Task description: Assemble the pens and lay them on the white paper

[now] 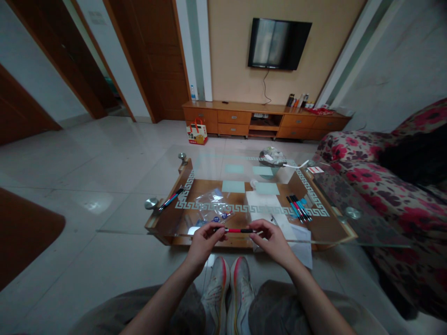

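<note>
Ends of the red-and-black pen point(234, 231) partly hidden by fingers point(219, 235) at lower centre, floral sofa point(366, 179) cut off by the right edge, rounded brown furniture point(28, 232) cut off at left, small lettering on the carrier bag point(198, 135) unreadable.

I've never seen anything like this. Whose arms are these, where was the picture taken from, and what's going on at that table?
There's no machine here, just a person's two bare hands. The single picture comes from a camera worn on the head, looking forward and down, which is why the shoes appear below.

The left hand and right hand hold a red-and-black pen level, one near each end.

At the glass table you'll see clear plastic packaging, pens at the left and more pens at the right. The glass is see-through, so some white things showing may be underneath.
</note>
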The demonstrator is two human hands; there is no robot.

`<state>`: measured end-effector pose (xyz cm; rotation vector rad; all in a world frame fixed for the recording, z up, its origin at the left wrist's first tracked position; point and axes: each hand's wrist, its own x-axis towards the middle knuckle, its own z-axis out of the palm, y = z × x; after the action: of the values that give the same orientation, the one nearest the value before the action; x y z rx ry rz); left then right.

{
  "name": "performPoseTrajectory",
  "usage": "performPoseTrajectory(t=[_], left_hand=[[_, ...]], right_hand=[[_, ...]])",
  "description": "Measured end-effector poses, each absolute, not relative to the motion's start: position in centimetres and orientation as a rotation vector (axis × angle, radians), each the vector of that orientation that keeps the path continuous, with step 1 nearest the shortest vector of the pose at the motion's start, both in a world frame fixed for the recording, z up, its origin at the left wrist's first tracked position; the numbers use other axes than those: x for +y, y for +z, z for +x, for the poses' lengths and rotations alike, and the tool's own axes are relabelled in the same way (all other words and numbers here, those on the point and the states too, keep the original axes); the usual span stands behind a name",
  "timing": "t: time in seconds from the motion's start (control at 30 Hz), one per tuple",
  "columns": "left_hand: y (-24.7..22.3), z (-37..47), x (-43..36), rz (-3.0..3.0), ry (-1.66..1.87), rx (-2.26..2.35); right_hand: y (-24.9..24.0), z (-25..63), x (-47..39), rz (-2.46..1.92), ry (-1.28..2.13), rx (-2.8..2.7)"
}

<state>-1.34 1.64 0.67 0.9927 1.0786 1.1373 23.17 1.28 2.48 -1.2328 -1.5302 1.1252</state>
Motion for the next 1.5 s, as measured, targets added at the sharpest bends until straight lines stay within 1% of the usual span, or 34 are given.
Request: performPoseTrajectory(t=[0.17,0.6,1.13,1.5], left_hand=[[0.4,-1.6,1.9,0.960,1.178,1.088],[0.6,-1.5,1.6,0.982,1.119,1.057],[1.9,-1.3,1.3,1.060,1.134,1.089],[1.4,-1.4,1.4,1.055,1.100,1.079]], right_hand=[[2.3,23.5,1.4,-1.137,1.083,-1.478],[1.8,23.4,1.2,-1.083,1.144,-1.522],[2.1,23.2,0.8,-1.115,1.089,-1.580],[2.2,22.8,0.7,-1.161,1.042,-1.603]])
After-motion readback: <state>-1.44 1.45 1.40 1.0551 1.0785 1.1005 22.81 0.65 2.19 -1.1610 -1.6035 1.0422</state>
